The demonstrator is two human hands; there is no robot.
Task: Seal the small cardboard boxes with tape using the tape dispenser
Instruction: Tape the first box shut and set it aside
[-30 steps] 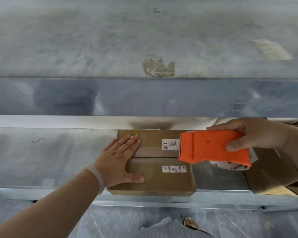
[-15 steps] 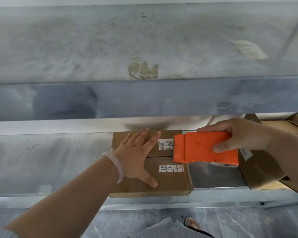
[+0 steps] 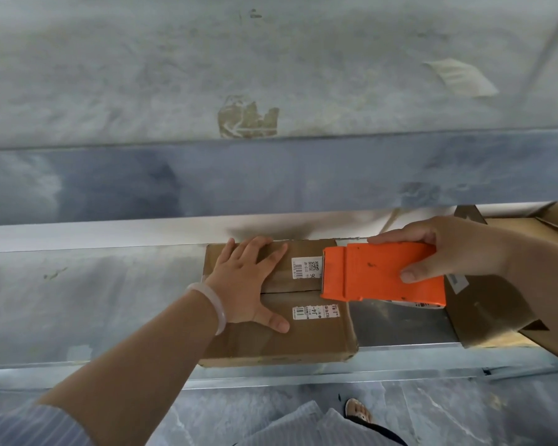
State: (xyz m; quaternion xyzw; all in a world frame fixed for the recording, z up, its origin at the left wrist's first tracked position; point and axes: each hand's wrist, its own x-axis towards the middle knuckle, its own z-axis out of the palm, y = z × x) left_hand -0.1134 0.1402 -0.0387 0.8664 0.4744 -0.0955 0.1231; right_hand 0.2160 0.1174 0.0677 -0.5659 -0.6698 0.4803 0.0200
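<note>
Head view: grey metal shelf at waist level, with a second scuffed grey metal surface above carrying a torn brown tape scrap. Small flat brown cardboard box lies on the shelf at its front edge, flaps closed, centre seam running left-right, with two white barcode labels on top, one each side of the seam. Left hand lies flat on the box's left half, fingers straight and spread, pressing down and gripping nothing; pale bracelet on the wrist. Right hand clasps the orange plastic tape dispenser, thumb on the near side, fingers over the far edge. Dispenser's front end sits over the box's right end at the seam; contact unclear. Larger open cardboard carton on the shelf to the right, partly behind the right arm. Sandalled foot on the grey floor below
</note>
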